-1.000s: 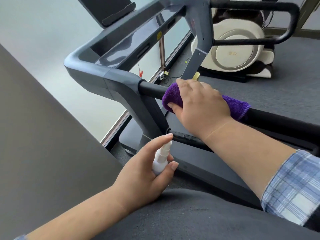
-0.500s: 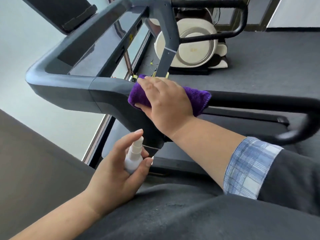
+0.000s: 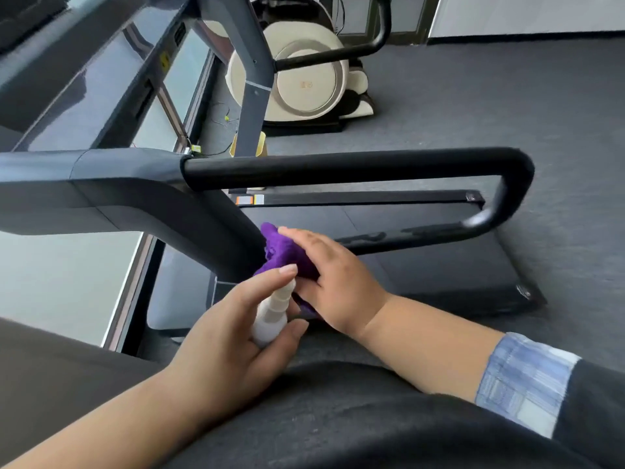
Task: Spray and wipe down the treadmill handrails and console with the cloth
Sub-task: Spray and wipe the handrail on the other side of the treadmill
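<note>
Here purple cloth point(image 3: 282, 253) under right hand point(image 3: 333, 282), beside left hand point(image 3: 233, 336).

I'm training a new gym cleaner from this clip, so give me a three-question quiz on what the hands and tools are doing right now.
1. True or false: the left hand holds the small white plastic spray bottle.
2. The right hand presses the purple terry cloth against: A) the long black upper handrail; B) the lower black bar where it meets the grey treadmill upright; C) the cream massage chair.
3. Fill in: the left index finger rests on the bottle's ____.

Key: 1 true; 2 B; 3 nozzle top.
</note>
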Available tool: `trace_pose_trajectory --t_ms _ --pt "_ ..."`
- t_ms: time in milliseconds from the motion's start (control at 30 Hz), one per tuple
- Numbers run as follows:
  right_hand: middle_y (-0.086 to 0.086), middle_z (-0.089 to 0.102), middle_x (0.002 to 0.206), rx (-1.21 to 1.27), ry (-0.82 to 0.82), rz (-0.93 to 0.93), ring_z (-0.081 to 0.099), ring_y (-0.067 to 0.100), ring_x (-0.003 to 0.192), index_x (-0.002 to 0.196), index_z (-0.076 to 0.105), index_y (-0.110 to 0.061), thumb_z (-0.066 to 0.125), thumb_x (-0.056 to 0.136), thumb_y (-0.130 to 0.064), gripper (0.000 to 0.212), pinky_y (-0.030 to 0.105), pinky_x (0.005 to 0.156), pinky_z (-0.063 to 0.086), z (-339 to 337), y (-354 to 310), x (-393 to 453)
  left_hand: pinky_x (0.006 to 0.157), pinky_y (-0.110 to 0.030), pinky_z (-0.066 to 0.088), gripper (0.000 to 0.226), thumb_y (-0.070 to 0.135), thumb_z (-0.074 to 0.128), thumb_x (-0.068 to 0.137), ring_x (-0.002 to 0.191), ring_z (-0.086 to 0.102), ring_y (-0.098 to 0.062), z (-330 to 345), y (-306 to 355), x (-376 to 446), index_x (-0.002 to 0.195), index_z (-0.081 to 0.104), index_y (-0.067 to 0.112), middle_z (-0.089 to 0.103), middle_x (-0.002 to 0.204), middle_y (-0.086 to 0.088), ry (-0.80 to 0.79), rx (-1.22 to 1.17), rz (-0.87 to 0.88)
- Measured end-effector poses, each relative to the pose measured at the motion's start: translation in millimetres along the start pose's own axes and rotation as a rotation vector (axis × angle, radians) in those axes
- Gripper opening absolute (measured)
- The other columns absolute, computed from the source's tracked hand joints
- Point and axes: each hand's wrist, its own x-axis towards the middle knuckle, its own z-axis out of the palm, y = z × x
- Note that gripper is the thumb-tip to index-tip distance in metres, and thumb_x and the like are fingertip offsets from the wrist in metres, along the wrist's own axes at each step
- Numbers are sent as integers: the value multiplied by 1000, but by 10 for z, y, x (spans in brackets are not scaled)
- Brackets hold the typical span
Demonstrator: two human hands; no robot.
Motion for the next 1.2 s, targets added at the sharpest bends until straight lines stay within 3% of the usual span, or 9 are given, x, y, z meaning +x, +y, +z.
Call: trace_pose_trajectory --t_ms 100,167,267,367,500,667,800,1067,1200 --pt "-14 53 134 77 56 219 42 -10 120 144 48 -26 72 89 -34 60 1 101 27 -157 115 -298 72 -35 53 64 32 63 89 81 65 -13 82 12 14 141 31 50 59 98 20 -38 5 -39" --pt "-18 52 136 98 56 288 43 -14 121 142 45 -39 72 89 -33 59 0 100 27 -201 215 -445 73 -26 51 64 34 62 88 82 64 -7 130 35 53 140 30 53 59 99 23 -57 38 -59" --pt "-23 51 133 40 29 290 42 -17 120 135 38 -53 72 88 -39 60 2 100 29 -304 299 -554 74 -19 48 65 35 63 87 80 61 1 223 102 145 139 29 56 58 97 26 -60 67 -74" --pt "-30 45 131 10 55 203 36 -27 119 137 40 -47 64 80 -53 63 -1 100 25 -427 270 -510 78 -21 50 68 29 65 87 85 60 6 288 193 252 138 29 54 54 103 29 -46 74 -31" --pt "-9 48 140 -104 218 -153 44 0 133 144 45 -16 60 89 -42 63 13 112 27 -565 102 -183 78 -35 55 61 18 67 86 87 63 -7 260 282 350 135 35 37 55 100 25 33 37 61" --pt "12 53 142 -305 312 -386 48 29 134 142 49 -4 60 96 -41 60 39 115 36 -540 -288 494 75 -33 54 60 16 66 85 84 65 -15 98 294 249 134 35 31 58 103 13 91 113 124" --pt "17 59 135 -599 156 -184 51 39 130 138 55 -8 76 84 -31 63 53 111 38 -276 -401 920 72 -38 55 53 21 63 91 83 64 -15 -84 213 66 135 36 29 55 103 17 120 79 79" --pt "6 63 118 -682 -295 -108 58 32 108 124 54 -21 50 96 -55 44 41 86 45 -184 -1036 1656 68 -34 53 47 28 58 95 78 62 -13 -324 96 -156 136 35 36 57 95 15 114 56 14" --pt "0 61 108 -656 -399 -5 57 26 99 117 54 -22 46 96 -60 44 39 86 45 -377 -993 1742 68 -34 54 47 28 59 95 77 62 -13 -376 113 -139 135 35 34 59 96 11 98 45 33"
